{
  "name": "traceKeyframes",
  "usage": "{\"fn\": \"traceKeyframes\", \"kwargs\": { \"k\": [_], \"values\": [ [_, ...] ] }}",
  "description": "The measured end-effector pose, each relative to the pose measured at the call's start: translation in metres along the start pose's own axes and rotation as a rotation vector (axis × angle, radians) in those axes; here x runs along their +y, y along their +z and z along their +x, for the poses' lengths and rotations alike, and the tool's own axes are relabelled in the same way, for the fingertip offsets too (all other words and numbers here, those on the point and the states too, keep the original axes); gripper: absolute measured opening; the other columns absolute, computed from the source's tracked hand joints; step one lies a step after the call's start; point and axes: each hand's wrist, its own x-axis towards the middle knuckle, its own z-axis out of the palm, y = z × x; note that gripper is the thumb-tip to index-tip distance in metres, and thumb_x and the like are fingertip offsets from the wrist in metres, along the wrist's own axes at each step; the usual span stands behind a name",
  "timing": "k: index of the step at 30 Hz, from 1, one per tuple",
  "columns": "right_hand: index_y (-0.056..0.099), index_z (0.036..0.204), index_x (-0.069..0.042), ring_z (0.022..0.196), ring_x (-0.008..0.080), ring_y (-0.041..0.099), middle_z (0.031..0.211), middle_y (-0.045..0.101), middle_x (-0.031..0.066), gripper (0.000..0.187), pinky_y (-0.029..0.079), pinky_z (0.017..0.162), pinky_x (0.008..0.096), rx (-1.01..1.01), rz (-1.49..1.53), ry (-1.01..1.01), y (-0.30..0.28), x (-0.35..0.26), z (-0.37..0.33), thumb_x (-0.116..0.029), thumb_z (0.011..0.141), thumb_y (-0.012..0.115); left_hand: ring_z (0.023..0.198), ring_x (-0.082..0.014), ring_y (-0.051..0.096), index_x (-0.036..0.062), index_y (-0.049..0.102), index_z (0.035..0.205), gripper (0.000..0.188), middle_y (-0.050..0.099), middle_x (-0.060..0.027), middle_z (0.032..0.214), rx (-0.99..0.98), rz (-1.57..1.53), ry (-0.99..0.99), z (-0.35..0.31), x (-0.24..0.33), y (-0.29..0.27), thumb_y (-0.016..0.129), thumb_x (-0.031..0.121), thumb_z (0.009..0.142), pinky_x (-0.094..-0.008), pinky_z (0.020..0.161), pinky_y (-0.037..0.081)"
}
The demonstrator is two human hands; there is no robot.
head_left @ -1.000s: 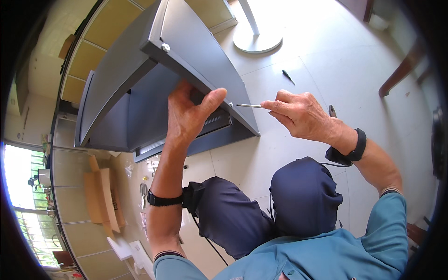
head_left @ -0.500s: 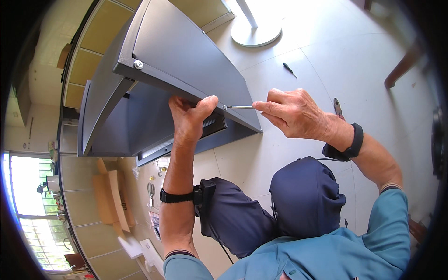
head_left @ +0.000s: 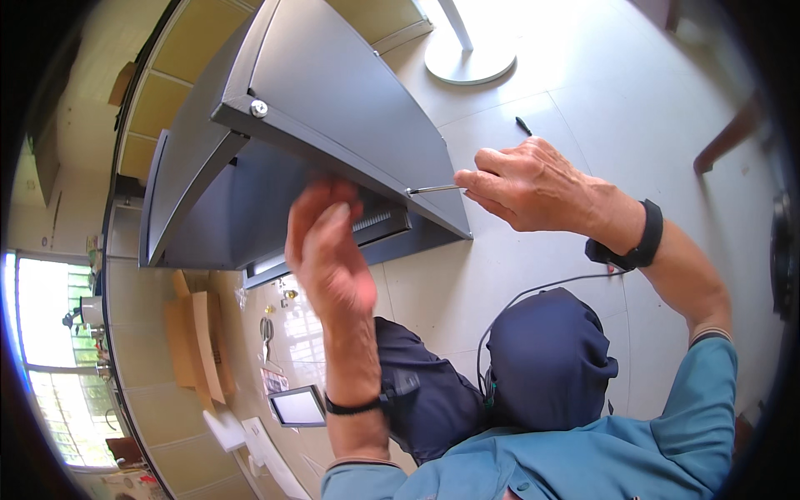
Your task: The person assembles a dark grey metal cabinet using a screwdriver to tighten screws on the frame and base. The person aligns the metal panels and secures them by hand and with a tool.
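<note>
One carton [head_left: 202, 343] and scissors [head_left: 266, 331] lie left of the left hand [head_left: 330, 258].

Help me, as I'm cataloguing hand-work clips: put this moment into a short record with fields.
Left hand: blurred, in front of the housing's open side; contact unclear
Right hand: gripping a screwdriver-like tool, handle hidden
Tool tip: at a small screw on the housing's edge
Housing: large, grey, open-sided
Left of picture: scissors, cardboard box, dark-framed flat panel
Beyond housing: round white base
</note>
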Motion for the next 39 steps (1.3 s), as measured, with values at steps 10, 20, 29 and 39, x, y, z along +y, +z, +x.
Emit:
{"fn": "traceKeyframes", "kwargs": {
  "k": [10,20,29,39],
  "values": [
    [0.064,0.092,-0.003,0.051,0.0183,0.059,0.071,0.055,0.0070,0.010,0.047,0.043,0.0315,-0.060,-0.092,-0.041,-0.013,0.000,0.007,-0.008,0.085,0.069,0.090,-0.0269,0.058,0.0074,0.067,0.094,0.039,0.064,-0.0117,0.097,0.448,-0.500,-0.665,-0.015,-0.038,-0.001,0.085,0.037,0.076,-0.0425,0.088,0.047],
    [0.067,0.121,-0.006,0.054,0.0117,0.061,0.064,0.055,0.0026,0.035,0.047,0.045,0.0232,-0.139,-0.491,-0.272,-0.015,-0.007,0.007,-0.009,0.087,0.068,0.104,-0.0229,0.058,0.0134,0.064,0.109,0.044,0.065,-0.0046,0.108,0.569,-0.400,-0.502,-0.002,-0.075,0.021,0.086,0.025,0.073,-0.0402,0.091,0.045],
    [0.057,0.136,-0.006,0.053,0.0167,0.063,0.069,0.060,0.0098,0.042,0.050,0.044,0.0297,-0.298,-0.201,-0.095,-0.018,-0.006,0.017,-0.002,0.094,0.060,0.095,-0.0154,0.059,0.0075,0.067,0.101,0.031,0.065,-0.0003,0.102,0.587,-0.401,-0.349,-0.002,-0.087,0.023,0.081,0.022,0.078,-0.0318,0.087,0.047],
    [0.058,0.134,-0.003,0.058,0.0227,0.068,0.069,0.067,0.0159,0.039,0.050,0.046,0.0316,-0.538,0.136,0.085,-0.026,-0.003,0.032,-0.008,0.095,0.063,0.098,-0.0120,0.056,0.0076,0.071,0.096,0.023,0.065,0.0018,0.101,0.592,-0.409,-0.340,-0.010,-0.079,0.022,0.080,0.021,0.079,-0.0316,0.091,0.043]
  ]
}}
